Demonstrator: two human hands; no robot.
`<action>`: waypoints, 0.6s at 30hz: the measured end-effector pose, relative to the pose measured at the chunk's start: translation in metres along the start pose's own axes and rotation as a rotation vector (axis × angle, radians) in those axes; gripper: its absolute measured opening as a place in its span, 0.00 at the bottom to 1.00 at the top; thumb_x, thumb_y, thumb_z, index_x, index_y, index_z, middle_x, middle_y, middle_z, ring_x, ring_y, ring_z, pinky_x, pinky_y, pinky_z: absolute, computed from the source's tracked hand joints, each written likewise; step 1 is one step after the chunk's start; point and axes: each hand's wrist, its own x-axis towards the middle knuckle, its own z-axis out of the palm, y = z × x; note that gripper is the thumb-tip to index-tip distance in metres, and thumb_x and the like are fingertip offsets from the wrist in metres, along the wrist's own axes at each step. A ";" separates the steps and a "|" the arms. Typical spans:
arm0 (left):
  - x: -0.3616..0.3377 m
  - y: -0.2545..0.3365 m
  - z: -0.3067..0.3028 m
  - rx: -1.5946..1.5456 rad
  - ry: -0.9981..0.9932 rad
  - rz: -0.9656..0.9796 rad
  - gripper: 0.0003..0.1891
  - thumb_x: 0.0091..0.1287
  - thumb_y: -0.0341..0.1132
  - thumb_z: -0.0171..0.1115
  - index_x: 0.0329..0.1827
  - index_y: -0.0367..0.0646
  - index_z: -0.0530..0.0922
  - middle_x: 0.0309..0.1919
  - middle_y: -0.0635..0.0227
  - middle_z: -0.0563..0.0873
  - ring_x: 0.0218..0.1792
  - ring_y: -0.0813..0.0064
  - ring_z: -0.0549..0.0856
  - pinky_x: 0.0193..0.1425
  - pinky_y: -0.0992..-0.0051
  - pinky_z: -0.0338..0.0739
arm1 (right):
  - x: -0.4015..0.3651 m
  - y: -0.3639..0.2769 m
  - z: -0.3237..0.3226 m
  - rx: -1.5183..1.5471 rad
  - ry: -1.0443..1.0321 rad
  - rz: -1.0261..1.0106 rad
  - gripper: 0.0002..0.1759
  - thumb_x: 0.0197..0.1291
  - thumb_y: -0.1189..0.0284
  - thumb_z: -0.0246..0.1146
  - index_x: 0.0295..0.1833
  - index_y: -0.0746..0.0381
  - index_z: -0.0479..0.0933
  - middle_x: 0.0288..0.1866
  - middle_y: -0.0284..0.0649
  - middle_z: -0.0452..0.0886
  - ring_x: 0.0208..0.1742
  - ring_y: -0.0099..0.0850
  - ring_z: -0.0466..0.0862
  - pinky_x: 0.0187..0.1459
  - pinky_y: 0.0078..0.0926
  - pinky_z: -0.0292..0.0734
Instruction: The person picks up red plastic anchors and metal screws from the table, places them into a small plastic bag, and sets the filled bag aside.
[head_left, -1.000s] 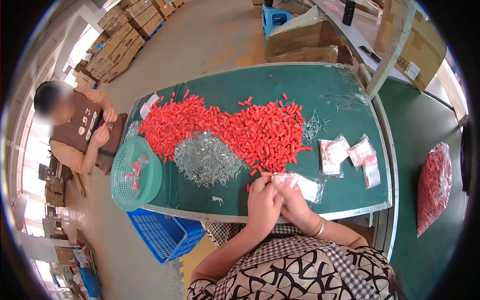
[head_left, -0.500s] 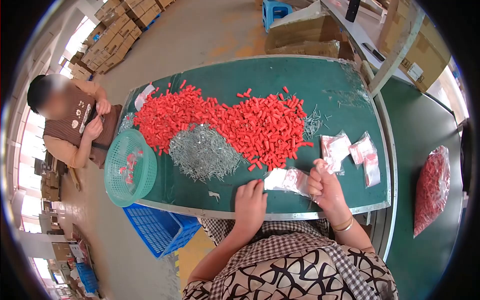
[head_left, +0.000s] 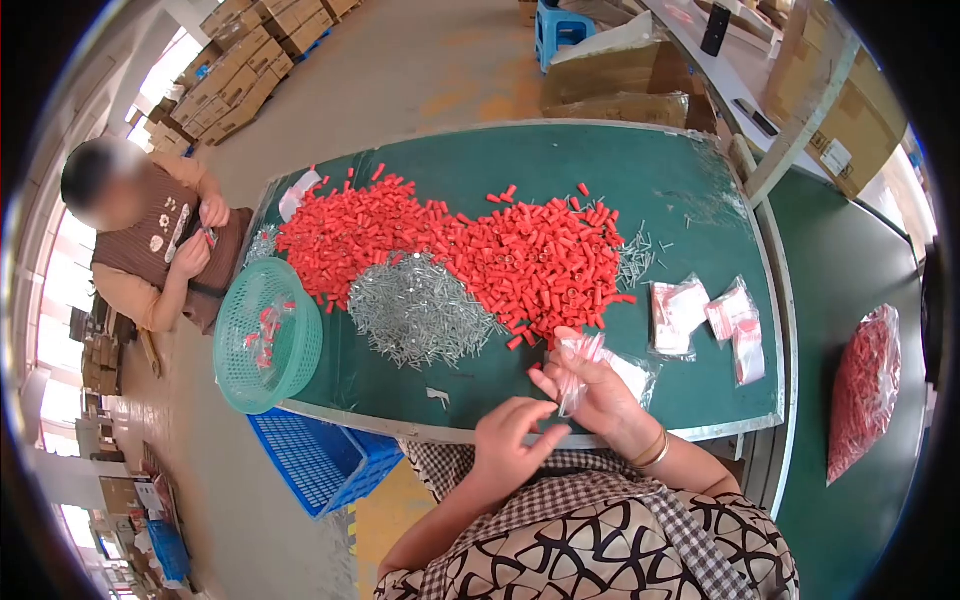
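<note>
My right hand (head_left: pixel 598 393) holds a small clear plastic bag (head_left: pixel 578 365) above the near edge of the green table (head_left: pixel 560 165). My left hand (head_left: pixel 508 440) sits just left of it, fingers apart and reaching toward the bag, holding nothing I can make out. A wide heap of red plastic plugs (head_left: pixel 470 252) lies across the middle of the table. A pile of silver screws (head_left: pixel 417 312) lies in front of the heap. More clear bags (head_left: pixel 632 375) rest under my right hand.
Filled small bags (head_left: pixel 705 315) lie at the table's right. A green mesh basket (head_left: pixel 267 338) overhangs the left corner above a blue crate (head_left: pixel 322 462). A person (head_left: pixel 150 245) sits at the left end. A large bag of red plugs (head_left: pixel 862 385) lies on the right-hand table.
My right hand came back from the filled bags at the right toward the middle and now holds up a clear bag. My left hand lifted off the table edge toward it.
</note>
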 end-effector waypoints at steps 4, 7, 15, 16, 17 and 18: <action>0.000 -0.014 -0.004 0.248 0.078 0.111 0.11 0.57 0.29 0.72 0.42 0.40 0.82 0.36 0.63 0.85 0.30 0.67 0.84 0.32 0.71 0.79 | 0.012 0.018 0.009 0.033 -0.092 0.052 0.15 0.69 0.72 0.62 0.59 0.55 0.72 0.36 0.32 0.79 0.43 0.28 0.82 0.71 0.50 0.68; -0.004 -0.016 -0.016 0.100 0.145 -0.008 0.05 0.61 0.24 0.68 0.38 0.38 0.81 0.36 0.62 0.84 0.32 0.68 0.84 0.35 0.72 0.78 | 0.019 0.024 0.019 0.052 -0.112 0.072 0.14 0.68 0.71 0.62 0.58 0.54 0.72 0.37 0.32 0.79 0.43 0.27 0.82 0.71 0.48 0.68; -0.025 -0.023 -0.023 -0.496 0.422 -0.400 0.02 0.72 0.26 0.58 0.42 0.37 0.75 0.39 0.63 0.85 0.34 0.77 0.83 0.44 0.76 0.79 | 0.032 0.010 0.016 -0.034 -0.036 0.003 0.09 0.70 0.72 0.60 0.54 0.53 0.74 0.34 0.31 0.73 0.25 0.20 0.67 0.28 0.21 0.64; -0.025 -0.023 -0.027 -0.516 0.434 -0.424 0.02 0.71 0.26 0.58 0.43 0.37 0.76 0.38 0.63 0.85 0.34 0.78 0.83 0.44 0.77 0.79 | 0.033 0.006 0.013 -0.062 -0.082 -0.008 0.07 0.70 0.72 0.59 0.52 0.53 0.75 0.33 0.30 0.72 0.23 0.19 0.65 0.24 0.20 0.59; -0.025 -0.024 -0.030 -0.535 0.448 -0.446 0.03 0.71 0.25 0.59 0.44 0.36 0.76 0.37 0.64 0.85 0.35 0.78 0.84 0.43 0.78 0.80 | 0.030 0.001 0.017 -0.121 -0.106 -0.032 0.05 0.70 0.71 0.60 0.48 0.58 0.74 0.28 0.29 0.68 0.21 0.18 0.60 0.22 0.18 0.53; -0.025 -0.025 -0.032 -0.555 0.461 -0.469 0.04 0.71 0.25 0.59 0.45 0.35 0.77 0.36 0.65 0.85 0.36 0.79 0.84 0.43 0.78 0.80 | 0.028 -0.002 0.013 -0.255 -0.112 -0.035 0.05 0.69 0.71 0.61 0.46 0.58 0.74 0.27 0.28 0.67 0.20 0.17 0.59 0.21 0.18 0.52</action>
